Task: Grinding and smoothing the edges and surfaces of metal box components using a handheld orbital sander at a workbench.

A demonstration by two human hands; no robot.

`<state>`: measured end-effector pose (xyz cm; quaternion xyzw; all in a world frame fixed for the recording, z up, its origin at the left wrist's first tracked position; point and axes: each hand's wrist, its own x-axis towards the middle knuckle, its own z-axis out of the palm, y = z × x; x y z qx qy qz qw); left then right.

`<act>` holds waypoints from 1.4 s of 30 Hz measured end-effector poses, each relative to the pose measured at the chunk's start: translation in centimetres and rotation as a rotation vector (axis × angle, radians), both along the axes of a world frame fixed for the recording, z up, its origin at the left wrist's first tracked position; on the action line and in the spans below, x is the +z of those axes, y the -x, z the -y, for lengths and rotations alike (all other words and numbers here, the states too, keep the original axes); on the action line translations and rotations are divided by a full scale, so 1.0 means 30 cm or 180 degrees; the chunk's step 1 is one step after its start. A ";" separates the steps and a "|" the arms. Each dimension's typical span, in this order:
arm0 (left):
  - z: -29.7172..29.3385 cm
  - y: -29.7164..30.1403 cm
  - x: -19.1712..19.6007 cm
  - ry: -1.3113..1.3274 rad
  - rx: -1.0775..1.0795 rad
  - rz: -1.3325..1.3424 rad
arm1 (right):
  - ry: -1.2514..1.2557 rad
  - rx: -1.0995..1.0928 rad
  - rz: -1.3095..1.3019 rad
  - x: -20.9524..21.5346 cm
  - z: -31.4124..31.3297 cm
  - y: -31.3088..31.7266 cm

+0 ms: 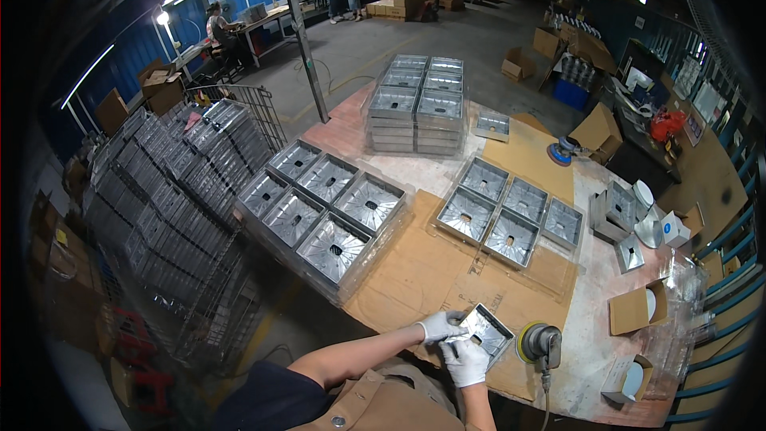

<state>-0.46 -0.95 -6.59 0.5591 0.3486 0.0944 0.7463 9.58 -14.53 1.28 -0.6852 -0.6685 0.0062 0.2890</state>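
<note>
A shallow square metal tray (496, 335) with a slotted hole in its floor is tilted over the cardboard at the table's near edge. My left hand (440, 326), in a white glove, is closed on its left side. My right hand (467, 362), gloved too, grips its near edge with bent fingers. Between my fingers shows a small pale patch that I cannot make out. Just right of the tray lies a round power sander (540, 342) with a yellowish rim, its hose running off the near edge.
Several similar trays stand in plastic packs: a left block (331, 183), a tall stack (415, 124) and a right group (511, 206). A blue-padded sander (562, 152) lies farther back. Open cartons (630, 311) line the right. A wire cage (191, 191) full of trays stands left.
</note>
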 end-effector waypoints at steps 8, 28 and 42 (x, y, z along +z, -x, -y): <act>0.003 0.004 0.040 0.0091 0.0085 -0.0007 | -0.0023 0.0000 -0.0054 -0.023 -0.001 0.000; 0.011 0.008 0.082 0.0220 0.0048 -0.0064 | -0.0036 -0.0039 -0.0003 -0.014 0.006 0.004; -0.012 -0.001 0.037 -0.0134 -0.0084 -0.0122 | -0.0500 -0.0586 -0.0274 0.102 0.050 -0.058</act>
